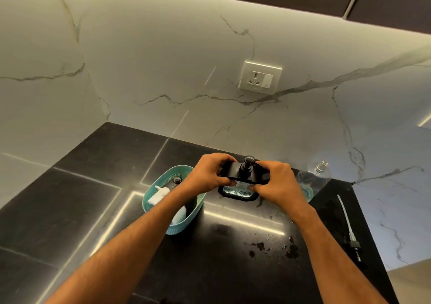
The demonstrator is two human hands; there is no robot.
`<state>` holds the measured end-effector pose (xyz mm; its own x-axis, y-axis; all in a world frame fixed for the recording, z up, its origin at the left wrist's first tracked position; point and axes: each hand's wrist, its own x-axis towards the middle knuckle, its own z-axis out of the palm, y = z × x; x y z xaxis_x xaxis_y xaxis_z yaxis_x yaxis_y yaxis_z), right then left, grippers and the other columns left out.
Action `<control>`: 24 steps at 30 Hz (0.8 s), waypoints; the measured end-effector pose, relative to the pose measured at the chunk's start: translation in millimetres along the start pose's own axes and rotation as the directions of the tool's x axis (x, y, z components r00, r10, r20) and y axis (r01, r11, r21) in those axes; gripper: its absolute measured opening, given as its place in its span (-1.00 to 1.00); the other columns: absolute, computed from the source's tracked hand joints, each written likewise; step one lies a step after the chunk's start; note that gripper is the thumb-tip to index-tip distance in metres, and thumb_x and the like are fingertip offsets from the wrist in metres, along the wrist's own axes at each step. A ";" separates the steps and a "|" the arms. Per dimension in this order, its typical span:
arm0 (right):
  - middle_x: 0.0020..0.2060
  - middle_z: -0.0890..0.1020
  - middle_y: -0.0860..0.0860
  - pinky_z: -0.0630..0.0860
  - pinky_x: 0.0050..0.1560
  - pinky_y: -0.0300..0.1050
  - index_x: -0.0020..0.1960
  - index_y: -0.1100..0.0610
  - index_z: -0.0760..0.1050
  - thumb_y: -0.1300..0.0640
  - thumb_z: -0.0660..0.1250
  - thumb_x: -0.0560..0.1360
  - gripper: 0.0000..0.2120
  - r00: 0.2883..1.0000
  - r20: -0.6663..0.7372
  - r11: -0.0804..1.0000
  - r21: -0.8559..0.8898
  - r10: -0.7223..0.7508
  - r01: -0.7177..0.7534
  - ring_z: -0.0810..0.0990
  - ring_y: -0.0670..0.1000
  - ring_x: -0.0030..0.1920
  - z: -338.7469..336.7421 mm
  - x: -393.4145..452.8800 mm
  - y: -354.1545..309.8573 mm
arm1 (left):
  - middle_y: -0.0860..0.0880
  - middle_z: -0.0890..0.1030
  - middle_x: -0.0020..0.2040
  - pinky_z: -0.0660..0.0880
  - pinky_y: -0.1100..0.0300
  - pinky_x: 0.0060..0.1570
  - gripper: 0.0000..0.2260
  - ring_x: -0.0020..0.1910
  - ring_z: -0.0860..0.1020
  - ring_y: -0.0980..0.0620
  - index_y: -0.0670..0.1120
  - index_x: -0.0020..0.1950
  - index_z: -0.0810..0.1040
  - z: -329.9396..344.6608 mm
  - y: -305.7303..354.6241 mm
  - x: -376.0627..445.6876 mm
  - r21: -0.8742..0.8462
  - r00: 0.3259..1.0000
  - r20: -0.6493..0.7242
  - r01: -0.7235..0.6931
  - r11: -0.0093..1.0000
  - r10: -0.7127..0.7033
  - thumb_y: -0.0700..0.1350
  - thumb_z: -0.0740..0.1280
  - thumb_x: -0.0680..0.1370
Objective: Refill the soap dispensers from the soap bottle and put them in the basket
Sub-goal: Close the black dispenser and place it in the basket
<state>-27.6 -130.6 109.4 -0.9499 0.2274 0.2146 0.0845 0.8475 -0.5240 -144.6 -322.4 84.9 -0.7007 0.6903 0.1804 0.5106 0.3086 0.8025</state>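
Countertop edges: black stone counter (210, 257) meets the marble backsplash (163, 70) just behind the grip; its right edge drops off beyond the loose pump tube (348, 228), which lies well right of the grip.
Open room: bare counter spreads toward the viewer below the grip, spotted with dark drips (261, 246).
Soap dispenser: black-topped dispenser (242, 177) with a textured clear body stands upright on the counter between both hands, pump knob up; the flat lid's long axis runs left to right.
Left hand: left hand (207, 173) grips the lid's left end, fingers curled over the top, thumb underneath.
Right hand: right hand (277, 182) clamps the lid's right end the same way, knuckles up.
Arms: both forearms reach forward and converge on the dispenser.
Basket: teal basket (198, 201) sits just left of the grip, under the left wrist, holding a white pump bottle (161, 195) and a dark-topped one.
Soap bottle: clear soap bottle (319, 170), uncapped, stands just right of and behind the right hand.
Socket: wall socket (261, 78) above the grip.
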 end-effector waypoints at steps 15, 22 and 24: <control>-0.21 0.71 -0.05 0.66 -0.12 0.03 0.02 0.06 0.69 -0.02 0.58 0.20 -0.59 0.993 -0.033 0.990 0.086 -0.113 0.115 0.68 -0.06 -0.19 33.1 50.4 -61.2 | 0.07 0.63 0.08 0.59 0.27 0.09 -0.47 0.09 0.61 0.13 -0.10 0.32 0.57 -98.1 -21.1 5.6 -0.092 0.991 0.085 0.111 0.990 -0.103 -0.38 0.55 0.39; -0.20 0.73 -0.05 0.66 -0.12 0.01 0.03 0.06 0.71 -0.06 0.63 0.21 -0.57 0.995 -0.037 0.984 0.146 -0.095 0.100 0.69 -0.08 -0.20 64.1 56.4 -74.7 | 0.01 0.64 0.15 0.57 0.09 0.24 -0.45 0.20 0.60 0.03 -0.07 0.33 0.56 -113.1 -56.6 10.2 -0.069 0.982 0.114 0.157 0.985 -0.149 -0.42 0.52 0.40; -0.18 0.74 -0.04 0.67 -0.09 0.00 0.05 0.07 0.71 -0.07 0.64 0.21 -0.54 0.995 -0.035 0.985 0.146 -0.088 0.092 0.69 -0.08 -0.19 72.0 57.3 -76.2 | -0.02 0.64 0.17 0.57 0.05 0.26 -0.45 0.22 0.60 0.00 -0.09 0.34 0.56 -113.6 -65.3 11.0 -0.056 0.978 0.127 0.172 0.984 -0.164 -0.43 0.51 0.40</control>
<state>-110.2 -216.7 102.3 -0.9425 0.1683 0.2886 -0.0484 0.7860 -0.6163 -242.3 -409.2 99.0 -0.7058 0.7079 -0.0270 0.3537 0.3852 0.8524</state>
